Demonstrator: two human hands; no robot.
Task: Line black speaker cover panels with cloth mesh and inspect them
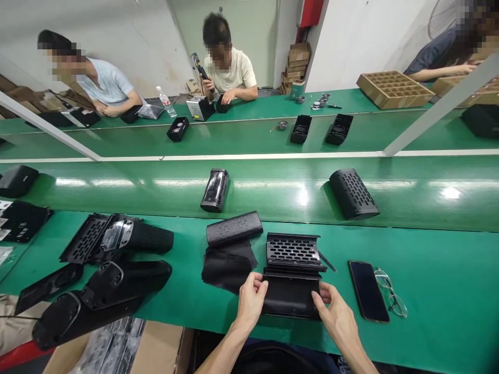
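Both hands (249, 301) (340, 318) grip black shell (290, 296); carton (159, 345) holds bagged parts (111, 347).

L hand (251, 298) & R hand (336, 314) hold blk panel (290, 297) at opp. ends; slotted cover (293, 251) just beyond; phone (368, 292) to R

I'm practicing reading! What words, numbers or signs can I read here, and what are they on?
None can be read clearly.
Bottle: red label, too small.
Pale box right of the bottle: any print too blurred.
Green box: any print too small.
Black item at near left: white marks, too small.
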